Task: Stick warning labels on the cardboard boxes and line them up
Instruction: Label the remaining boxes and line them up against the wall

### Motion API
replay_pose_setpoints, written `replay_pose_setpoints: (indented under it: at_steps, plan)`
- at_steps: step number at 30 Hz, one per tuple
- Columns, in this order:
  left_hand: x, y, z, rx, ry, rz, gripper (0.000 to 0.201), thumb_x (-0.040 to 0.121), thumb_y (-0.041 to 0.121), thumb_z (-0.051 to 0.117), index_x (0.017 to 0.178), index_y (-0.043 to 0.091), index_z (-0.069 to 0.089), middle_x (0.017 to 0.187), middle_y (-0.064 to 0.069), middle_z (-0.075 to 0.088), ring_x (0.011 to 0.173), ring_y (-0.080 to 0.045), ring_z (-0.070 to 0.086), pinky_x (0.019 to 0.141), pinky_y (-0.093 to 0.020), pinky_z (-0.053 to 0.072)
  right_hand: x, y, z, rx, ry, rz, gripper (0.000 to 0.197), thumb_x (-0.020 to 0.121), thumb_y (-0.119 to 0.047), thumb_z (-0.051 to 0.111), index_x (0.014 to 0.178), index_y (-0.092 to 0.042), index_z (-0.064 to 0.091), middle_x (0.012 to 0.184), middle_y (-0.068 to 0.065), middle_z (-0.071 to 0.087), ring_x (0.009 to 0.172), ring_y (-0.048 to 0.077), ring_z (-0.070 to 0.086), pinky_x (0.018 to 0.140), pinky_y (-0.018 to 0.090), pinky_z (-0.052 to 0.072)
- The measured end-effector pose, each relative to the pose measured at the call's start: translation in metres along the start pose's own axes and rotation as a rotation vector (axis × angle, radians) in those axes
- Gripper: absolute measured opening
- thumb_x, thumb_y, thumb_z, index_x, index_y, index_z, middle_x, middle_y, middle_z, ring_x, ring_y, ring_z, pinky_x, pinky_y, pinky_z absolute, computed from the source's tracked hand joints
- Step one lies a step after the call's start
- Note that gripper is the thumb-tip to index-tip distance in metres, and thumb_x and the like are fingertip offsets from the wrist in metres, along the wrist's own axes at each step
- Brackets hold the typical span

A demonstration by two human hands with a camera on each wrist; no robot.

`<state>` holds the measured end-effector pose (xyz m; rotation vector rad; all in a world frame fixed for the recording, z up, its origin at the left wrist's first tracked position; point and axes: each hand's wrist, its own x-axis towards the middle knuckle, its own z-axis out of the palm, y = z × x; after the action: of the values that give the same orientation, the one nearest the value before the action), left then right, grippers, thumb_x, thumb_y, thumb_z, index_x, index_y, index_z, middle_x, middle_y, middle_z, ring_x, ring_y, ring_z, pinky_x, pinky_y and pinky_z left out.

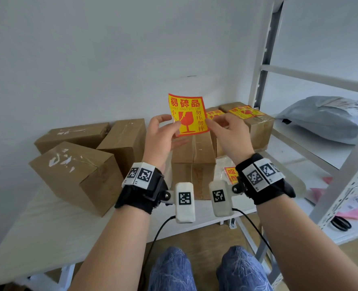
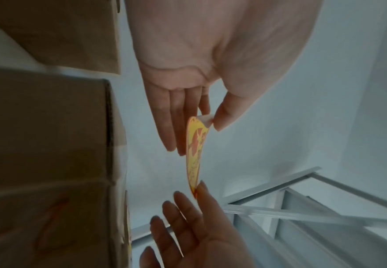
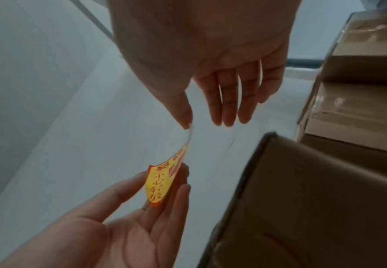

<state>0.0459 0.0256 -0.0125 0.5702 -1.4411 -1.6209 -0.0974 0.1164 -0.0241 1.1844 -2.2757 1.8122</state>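
The left hand [image 1: 160, 136] and the right hand [image 1: 229, 133] are raised side by side above the tabletop [image 1: 37, 223], and between them hangs one yellow-and-red warning label [image 1: 187, 114], held in the air with its printed face toward the person. The left thumb and forefinger pinch its left edge, and the other left fingers [image 2: 169, 116] lie straight and loosely together behind the sheet. The right thumb and forefinger pinch its lower right edge; the remaining right fingers [image 3: 229, 101] are relaxed and slightly spread.

The label is thin and very light, and it is limp, for the wrist views show it bowing in a curve between the two pinches. Its back looks white at the corner by the left thumb; whether that is backing paper or bare adhesive cannot be told. A sheet like this probably curls and sticks to itself, so it is best held by opposite edges, kept lightly taut.

Just below and beyond the label stands an unlabelled cardboard box [image 1: 192, 152], near but not touching it. Three more plain boxes [image 1: 75, 171] sit to the left. Farther right, two labelled boxes [image 1: 255, 124] stand against the wall.
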Motion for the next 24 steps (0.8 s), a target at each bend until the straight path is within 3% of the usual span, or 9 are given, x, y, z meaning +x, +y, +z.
replay_pose_setpoints:
  at_steps: [3, 8, 12, 15, 18, 20, 22, 24]
  plan:
    - [0.008, -0.002, -0.001, -0.036, 0.005, -0.039, 0.02, 0.099, 0.008, 0.055, 0.117, 0.006, 0.048, 0.111, -0.021, 0.071, 0.091, -0.03, 0.074, 0.073, -0.039, 0.063, 0.003, 0.006, 0.005, -0.019, -0.069, 0.018, 0.027, 0.094, -0.033, 0.062, 0.08, -0.011, 0.071, 0.073, -0.001, 0.067, 0.068, 0.012, 0.058, 0.068, 0.029, 0.047]
    - [0.02, -0.009, 0.003, 0.014, 0.053, -0.08, 0.01, 0.101, 0.007, 0.044, 0.105, 0.009, 0.052, 0.114, -0.023, 0.069, 0.096, -0.031, 0.072, 0.071, -0.035, 0.063, 0.004, 0.014, 0.013, -0.023, -0.036, -0.022, 0.028, 0.097, -0.026, 0.058, 0.074, -0.012, 0.067, 0.072, 0.005, 0.069, 0.073, 0.024, 0.066, 0.07, 0.036, 0.053]
    - [0.026, -0.016, 0.005, 0.107, 0.072, -0.051, 0.014, 0.096, 0.009, 0.061, 0.107, 0.006, 0.053, 0.101, -0.014, 0.07, 0.081, -0.017, 0.074, 0.06, -0.025, 0.06, 0.005, 0.023, 0.017, -0.063, -0.009, -0.041, 0.029, 0.096, -0.025, 0.057, 0.073, -0.01, 0.067, 0.071, 0.006, 0.068, 0.073, 0.023, 0.064, 0.07, 0.036, 0.052]
    - [0.031, -0.02, 0.006, 0.209, 0.071, -0.046, 0.017, 0.091, 0.016, 0.07, 0.094, 0.012, 0.054, 0.096, -0.01, 0.07, 0.074, -0.015, 0.074, 0.056, -0.028, 0.059, 0.001, 0.03, 0.017, -0.06, 0.023, -0.065, 0.029, 0.095, -0.023, 0.058, 0.07, -0.011, 0.064, 0.064, 0.002, 0.062, 0.064, 0.02, 0.057, 0.062, 0.03, 0.046]
    - [0.039, -0.024, 0.006, 0.312, 0.098, -0.035, 0.019, 0.092, 0.028, 0.069, 0.09, 0.016, 0.055, 0.097, -0.01, 0.07, 0.079, -0.021, 0.075, 0.062, -0.039, 0.063, -0.006, 0.033, 0.017, -0.075, 0.03, -0.082, 0.027, 0.095, -0.022, 0.06, 0.071, -0.01, 0.064, 0.062, -0.002, 0.058, 0.059, 0.01, 0.049, 0.057, 0.026, 0.041]
    - [0.044, -0.025, 0.006, 0.409, 0.119, 0.021, 0.022, 0.09, 0.037, 0.069, 0.086, 0.019, 0.057, 0.095, -0.008, 0.071, 0.084, -0.023, 0.074, 0.069, -0.045, 0.063, -0.008, 0.035, 0.018, -0.072, 0.037, -0.092, 0.026, 0.095, -0.022, 0.06, 0.073, -0.009, 0.064, 0.063, -0.002, 0.059, 0.059, 0.011, 0.049, 0.058, 0.027, 0.042]
    - [0.048, -0.025, 0.005, 0.537, 0.115, 0.092, 0.024, 0.088, 0.043, 0.066, 0.08, 0.022, 0.058, 0.091, -0.005, 0.072, 0.087, -0.022, 0.071, 0.077, -0.045, 0.06, -0.009, 0.036, 0.018, -0.079, 0.033, -0.098, 0.025, 0.095, -0.022, 0.06, 0.073, -0.009, 0.064, 0.064, 0.0, 0.06, 0.061, 0.014, 0.052, 0.059, 0.03, 0.044]
    - [0.051, -0.026, 0.003, 0.597, 0.13, 0.126, 0.026, 0.09, 0.04, 0.066, 0.077, 0.02, 0.059, 0.086, -0.004, 0.072, 0.085, -0.02, 0.07, 0.077, -0.04, 0.056, -0.009, 0.036, 0.019, -0.088, 0.038, -0.104, 0.026, 0.094, -0.021, 0.06, 0.072, -0.008, 0.063, 0.063, 0.0, 0.059, 0.06, 0.013, 0.049, 0.058, 0.03, 0.043]
